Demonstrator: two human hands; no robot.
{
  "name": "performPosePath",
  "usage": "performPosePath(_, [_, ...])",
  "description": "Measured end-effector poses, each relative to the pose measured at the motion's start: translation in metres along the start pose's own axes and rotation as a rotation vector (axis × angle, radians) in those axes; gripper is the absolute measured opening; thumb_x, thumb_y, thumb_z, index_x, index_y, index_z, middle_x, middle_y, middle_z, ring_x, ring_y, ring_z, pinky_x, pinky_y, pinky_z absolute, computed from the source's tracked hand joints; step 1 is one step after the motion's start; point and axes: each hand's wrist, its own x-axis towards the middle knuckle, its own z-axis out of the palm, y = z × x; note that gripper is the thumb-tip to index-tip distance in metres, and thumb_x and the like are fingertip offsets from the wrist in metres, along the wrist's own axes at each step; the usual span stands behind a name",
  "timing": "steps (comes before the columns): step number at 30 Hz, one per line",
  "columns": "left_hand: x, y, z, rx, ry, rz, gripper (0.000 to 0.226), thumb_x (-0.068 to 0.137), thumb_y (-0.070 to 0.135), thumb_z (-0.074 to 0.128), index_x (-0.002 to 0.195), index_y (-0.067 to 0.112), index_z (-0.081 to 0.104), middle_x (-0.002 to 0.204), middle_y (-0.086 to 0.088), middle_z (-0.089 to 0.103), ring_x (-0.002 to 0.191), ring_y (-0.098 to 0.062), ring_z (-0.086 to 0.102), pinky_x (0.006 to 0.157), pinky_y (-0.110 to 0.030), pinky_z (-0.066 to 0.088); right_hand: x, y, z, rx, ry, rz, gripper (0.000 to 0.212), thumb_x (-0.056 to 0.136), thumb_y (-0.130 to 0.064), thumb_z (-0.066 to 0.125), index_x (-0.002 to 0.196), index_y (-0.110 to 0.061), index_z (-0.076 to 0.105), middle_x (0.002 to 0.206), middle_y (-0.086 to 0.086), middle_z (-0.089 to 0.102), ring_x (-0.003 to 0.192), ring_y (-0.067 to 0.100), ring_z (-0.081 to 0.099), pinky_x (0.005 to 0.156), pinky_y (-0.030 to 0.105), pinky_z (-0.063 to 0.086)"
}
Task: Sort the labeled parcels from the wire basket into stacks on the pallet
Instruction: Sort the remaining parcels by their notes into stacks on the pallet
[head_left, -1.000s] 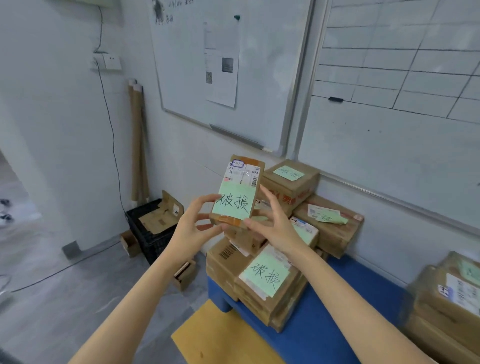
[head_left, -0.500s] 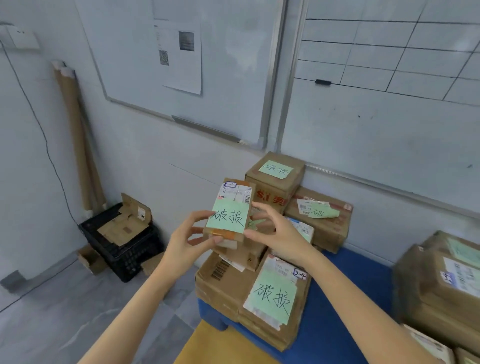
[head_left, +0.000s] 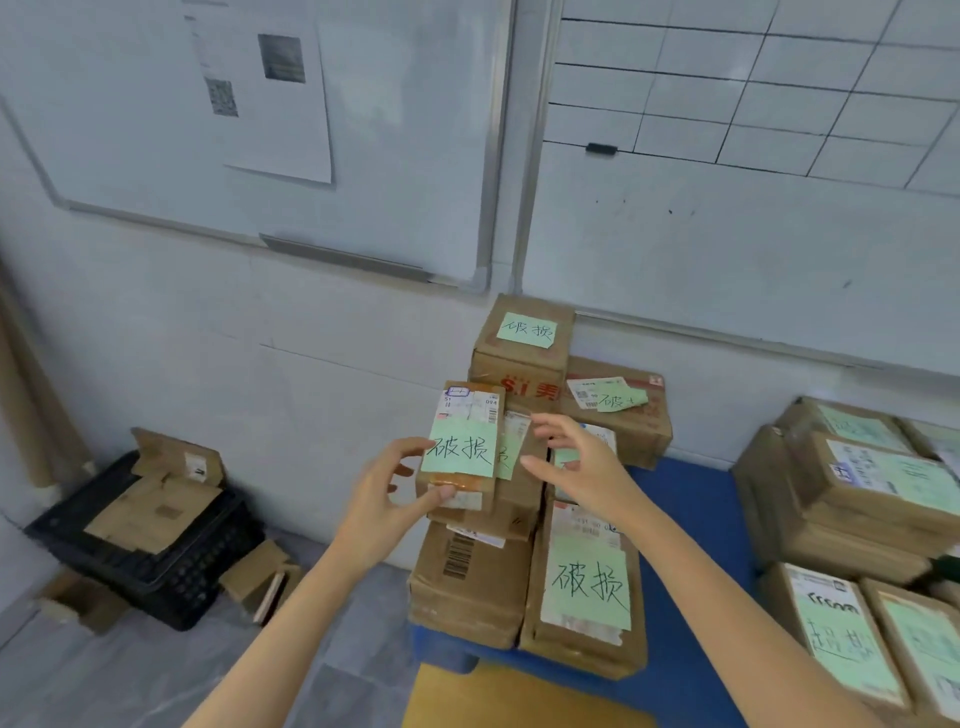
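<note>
One small parcel is sitting high on the left-hand stack, its long axis running from near to far and its green handwritten note facing up. It is resting, as far as can be judged, on a brown box that is itself riding on two larger cartons at the near left corner of the blue pallet.

The left hand is pinching the parcel, with the thumb pressing on its near end and the fingers curling against its left edge. The right hand is hovering just beside the parcel's right edge, fingers spread and holding nothing, with a sliver of the box below showing between them.

The two hands are flanking the parcel on either side of its long axis, and the left is plainly the nearer, being the only one in contact. The step in hand looks like seating and squaring the parcel on the stack, so the coming move is turning on whether its long edges are lining up with the box below before the left hand lets go.

Further right, well apart, a second group of parcels is filling the pallet's far side. A black crate of flattened cardboard is standing on the floor to the left. The wire basket is not showing.
</note>
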Motion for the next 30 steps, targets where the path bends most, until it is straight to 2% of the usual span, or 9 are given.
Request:
performPosePath(1, [0.001,-0.002,0.000,0.008,-0.013,0.013,0.056,0.071,0.066,0.065,0.121,0.050,0.049,0.124,0.030,0.056,0.108,-0.006,0.055,0.082,-0.022,0.043,-0.003,-0.001,0.002,0.001,0.014,0.010,0.050,0.091,-0.039,0.069,0.135,-0.040,0.046,0.133,-0.015,0.053,0.124,0.003,0.047,0.067,0.014,0.050])
performPosePath(2, [0.002,-0.003,-0.001,0.017,-0.026,0.026,0.054,0.071,0.066,0.065,0.121,0.051,0.048,0.124,0.031,0.055,0.108,-0.004,0.055,0.081,-0.021,0.043,-0.005,-0.001,0.004,0.006,0.032,0.018,0.050,0.091,-0.038,0.069,0.135,-0.039,0.047,0.133,-0.015,0.052,0.124,0.004,0.047,0.067,0.013,0.049])
performPosePath(5, [0.008,-0.007,-0.001,0.029,-0.062,0.054,0.053,0.074,0.065,0.066,0.121,0.052,0.047,0.125,0.031,0.054,0.109,-0.002,0.054,0.082,-0.022,0.045,-0.011,0.001,0.009,0.018,0.092,0.045,0.051,0.090,-0.039,0.069,0.136,-0.037,0.049,0.132,-0.015,0.054,0.125,0.006,0.048,0.097,0.029,0.045])
performPosePath(7, [0.011,-0.008,-0.001,0.020,-0.087,0.068,0.053,0.075,0.064,0.066,0.122,0.053,0.046,0.127,0.030,0.053,0.111,-0.004,0.054,0.083,-0.025,0.047,-0.017,0.000,0.011,0.014,0.118,0.068,0.052,0.090,-0.041,0.069,0.138,-0.036,0.049,0.132,-0.016,0.054,0.124,0.005,0.049,0.105,0.036,0.042])
performPosePath(12, [0.015,0.001,-0.009,0.006,-0.089,0.118,0.059,0.079,0.047,0.076,0.123,0.060,0.039,0.129,0.031,0.041,0.113,0.001,0.048,0.082,-0.018,0.041,-0.034,-0.005,0.007,-0.014,0.157,0.098,0.055,0.090,-0.043,0.068,0.140,-0.036,0.047,0.134,-0.017,0.052,0.124,0.003,0.048,0.103,0.031,0.040])
performPosePath(17, [0.025,0.025,-0.019,0.117,-0.102,0.227,0.060,0.077,0.060,0.064,0.132,0.051,0.042,0.133,0.025,0.046,0.117,-0.005,0.043,0.093,-0.024,0.036,-0.050,-0.005,-0.005,-0.062,0.221,0.112,0.051,0.092,-0.039,0.067,0.139,-0.036,0.047,0.133,-0.018,0.049,0.125,0.004,0.044,0.105,0.031,0.039])
performPosePath(20, [0.029,0.047,-0.013,0.245,-0.089,0.329,0.061,0.078,0.064,0.053,0.134,0.041,0.047,0.136,0.021,0.047,0.121,-0.008,0.039,0.097,-0.019,0.031,-0.062,-0.004,-0.014,-0.085,0.259,0.108,0.052,0.093,-0.035,0.067,0.140,-0.033,0.046,0.137,-0.016,0.048,0.128,0.004,0.043,0.108,0.033,0.039])
performPosePath(25, [0.030,0.083,0.020,0.481,-0.101,0.469,0.070,0.082,0.066,0.043,0.142,0.032,0.048,0.146,0.008,0.047,0.133,-0.020,0.040,0.106,-0.041,0.032,-0.098,0.006,-0.036,-0.195,0.338,0.103,0.054,0.094,-0.036,0.066,0.143,-0.025,0.046,0.144,-0.010,0.046,0.133,0.006,0.040,0.110,0.033,0.036])
performPosePath(30, [0.014,0.124,0.083,0.644,-0.190,0.578,0.070,0.084,0.067,0.037,0.145,0.033,0.044,0.144,0.007,0.049,0.132,-0.022,0.042,0.107,-0.044,0.034,-0.159,0.028,-0.076,-0.362,0.432,0.140,0.057,0.096,-0.040,0.061,0.148,-0.028,0.041,0.152,-0.011,0.036,0.141,0.009,0.032,0.116,0.035,0.032])
